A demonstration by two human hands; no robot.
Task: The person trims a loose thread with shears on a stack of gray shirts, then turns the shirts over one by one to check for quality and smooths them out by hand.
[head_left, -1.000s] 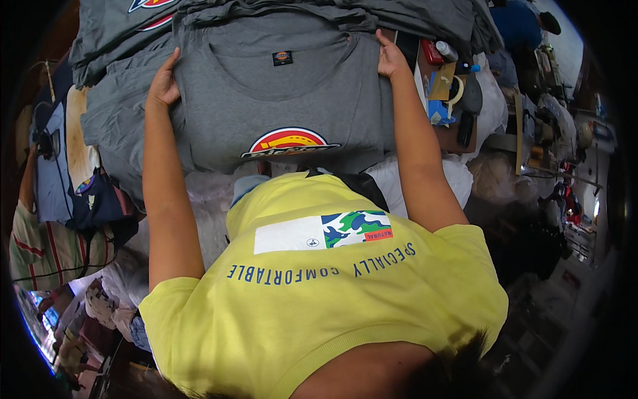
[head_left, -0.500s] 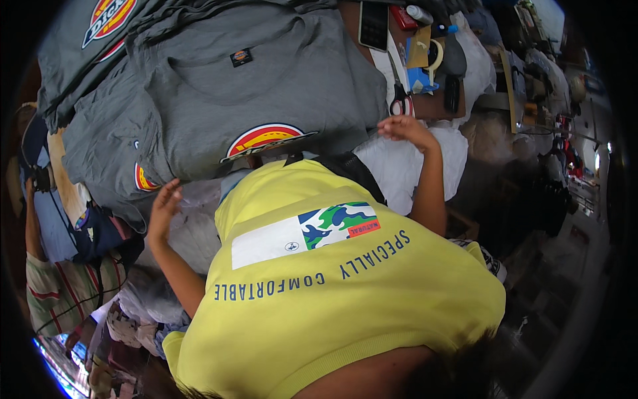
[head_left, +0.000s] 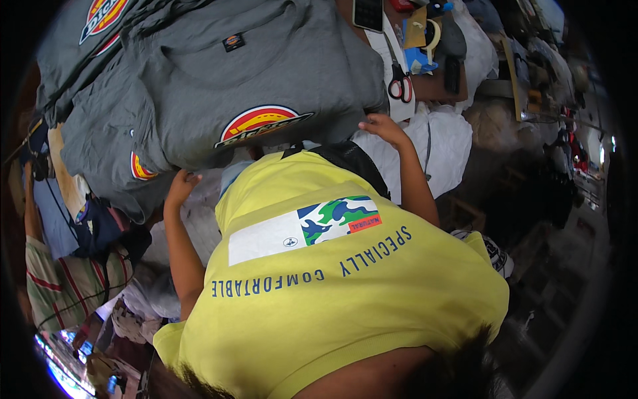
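Both hands at near hem of grey T-shirt (head_left: 219, 80): left hand (head_left: 179, 186) & right hand (head_left: 384, 126), fingers loosely apart, touching edge, no clamp.

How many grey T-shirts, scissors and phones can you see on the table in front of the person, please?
Grey T-shirts: at least 2, stacked; more may lie hidden beneath
Scissors: 1
Phones: 1
Total: 4

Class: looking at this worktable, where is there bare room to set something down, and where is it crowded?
Hardly any bare tabletop shows. The grey shirts cover most of it; their flat middle is the only open patch. The right end, around the scissors and tape roll, is crowded.
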